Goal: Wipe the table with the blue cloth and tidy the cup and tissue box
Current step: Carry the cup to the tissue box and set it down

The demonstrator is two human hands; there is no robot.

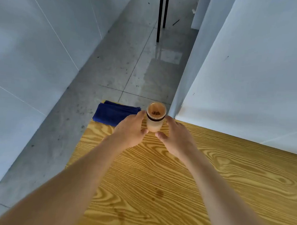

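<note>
Counted: one frosted translucent cup (155, 118) with a dark band; one folded dark-blue cloth (113, 114); one yellow wood-grain table (201, 176); two bare hands, left (130, 131) and right (176, 138).

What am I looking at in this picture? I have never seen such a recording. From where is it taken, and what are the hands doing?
There is no robot here: a person wears one camera on the head, and it looks forward and down, so you see the person's own bare arms. The left hand and the right hand reach to a frosted cup that stands upright near the far corner of a wooden table. Both hands cup its sides; how firmly they grip, I cannot tell. A folded blue cloth lies on the table corner, left of the cup. Small dark stains mark the wood nearer the camera. No tissue box is in view.
</note>
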